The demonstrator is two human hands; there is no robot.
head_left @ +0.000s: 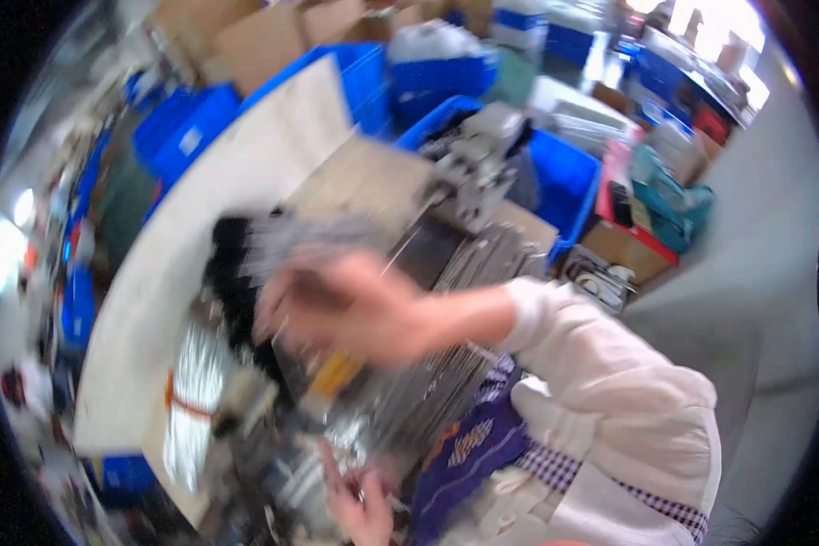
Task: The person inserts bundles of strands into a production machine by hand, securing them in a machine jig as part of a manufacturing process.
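Observation:
My right hand [359,305] reaches across the bench from the right, smeared by motion. A dark patch shows under its curled fingers, and whether it holds anything cannot be made out. Just beyond it lie a blurred grey pile [305,237] and a black thing [232,273]. Lower down, my left hand [362,505] has one finger stretched out and the others partly bent, with no held thing visible. Beside it are shiny, clear-looking pieces [346,432]. Long thin grey metal strips [491,259] lie stacked near my body, and a yellow piece [334,373] sits below my right hand.
A bundle of silvery strips [191,437] with an orange band rests on the pale curved board [136,337]. A grey metal machine [478,168] stands beyond the stack. Blue bins [564,191] and cardboard boxes [264,45] crowd the far side. A teal bag [673,205] lies at right.

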